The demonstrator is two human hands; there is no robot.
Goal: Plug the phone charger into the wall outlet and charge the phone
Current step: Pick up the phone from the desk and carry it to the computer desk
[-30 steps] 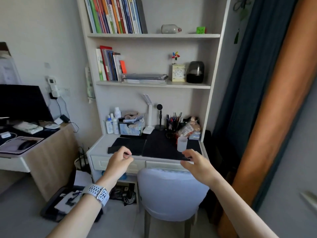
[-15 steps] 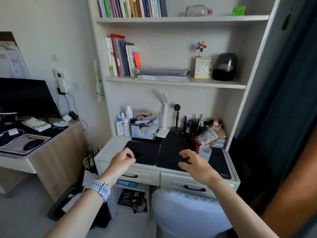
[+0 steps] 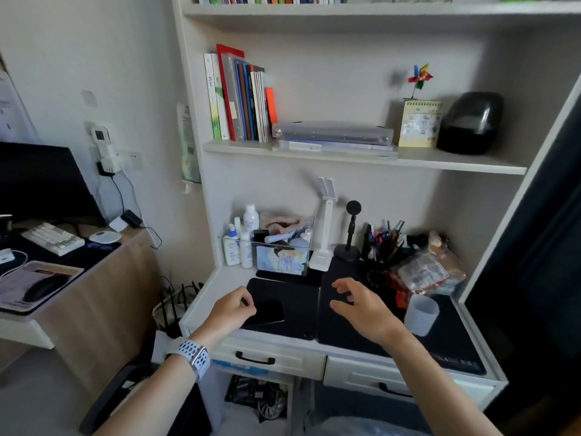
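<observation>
I see the phone [image 3: 267,313] lying flat on the left black desk mat [image 3: 295,297], near edge of the white desk [image 3: 201,309]. Left hand [image 3: 231,313] sits at the phone's left end, fingers curled in with fingertips together; can't tell whether they touch the phone or hold anything. White-banded watch [image 3: 193,357] on that wrist. Right hand [image 3: 361,309] hovers over the right mat [image 3: 446,341], fingers spread and loosely bent, holding nothing. Translucent cup [image 3: 421,314] just right of it. Wall outlet [image 3: 132,158] is far left on the wall, beside the shelf unit, with white adapters [image 3: 107,152] and a black plug [image 3: 105,171] next to it; can't tell which one is the phone charger.
</observation>
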